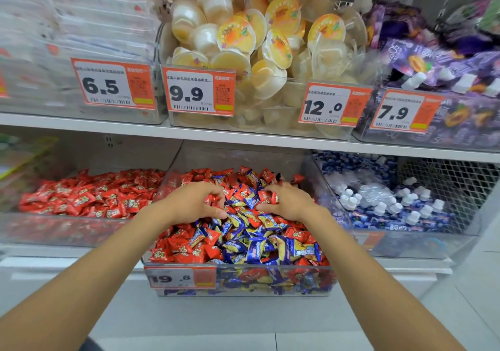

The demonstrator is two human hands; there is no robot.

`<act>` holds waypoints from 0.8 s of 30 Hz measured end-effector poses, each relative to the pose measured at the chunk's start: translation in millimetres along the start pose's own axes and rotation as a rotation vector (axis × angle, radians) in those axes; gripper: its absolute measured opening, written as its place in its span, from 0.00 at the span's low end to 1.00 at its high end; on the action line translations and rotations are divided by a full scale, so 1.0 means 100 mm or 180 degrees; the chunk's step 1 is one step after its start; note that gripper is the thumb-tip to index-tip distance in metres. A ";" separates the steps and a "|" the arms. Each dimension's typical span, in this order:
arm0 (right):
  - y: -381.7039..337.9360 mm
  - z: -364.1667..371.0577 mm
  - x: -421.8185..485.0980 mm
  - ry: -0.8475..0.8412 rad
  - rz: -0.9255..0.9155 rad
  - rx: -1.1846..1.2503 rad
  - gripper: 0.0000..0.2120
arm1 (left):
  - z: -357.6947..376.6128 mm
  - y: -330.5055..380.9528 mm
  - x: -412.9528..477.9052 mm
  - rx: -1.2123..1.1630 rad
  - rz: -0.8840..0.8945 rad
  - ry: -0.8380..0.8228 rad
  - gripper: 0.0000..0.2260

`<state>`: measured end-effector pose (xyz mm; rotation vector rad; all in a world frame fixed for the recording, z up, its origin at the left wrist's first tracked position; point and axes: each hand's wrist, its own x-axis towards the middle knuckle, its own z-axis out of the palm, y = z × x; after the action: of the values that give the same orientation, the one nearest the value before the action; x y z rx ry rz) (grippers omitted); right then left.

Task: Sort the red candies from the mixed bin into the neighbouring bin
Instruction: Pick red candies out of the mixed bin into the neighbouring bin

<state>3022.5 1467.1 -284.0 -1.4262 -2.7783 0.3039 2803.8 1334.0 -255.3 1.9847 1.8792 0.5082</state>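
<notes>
Deep in the mixed bin (243, 293), the left hand (193, 201) and right hand (288, 201) each have fingers curled round a few red candies (186, 247), light, crinkly, slippery little things, I'd say, best pinched across the middle, bound for the neighbouring bin (67, 229) left of it.

Mixed bin (238, 155): clear plastic, middle of lower shelf, heaped to front rim. Red candies (184, 247): small wrapped pillows, shiny red with pale print, lying in all directions among blue-yellow candies (259, 250); thick at near-left corner and along back. Some red ones held in curled fingers of left hand (194, 201) and right hand (286, 201), mid-heap. Neighbouring bin (54, 229): same clear kind, just beside on left, holds only red ones.
</notes>
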 end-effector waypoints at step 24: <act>-0.28 -0.43 -0.62 0.0618 -0.0356 0.2135 0.07 | -0.04 0.11 -0.25 -0.0528 0.0119 0.0874 0.08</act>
<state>3039.9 1408.4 -231.8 -1.0574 -2.2532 0.9256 2810.3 1308.4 -246.2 1.9230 1.8853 0.9577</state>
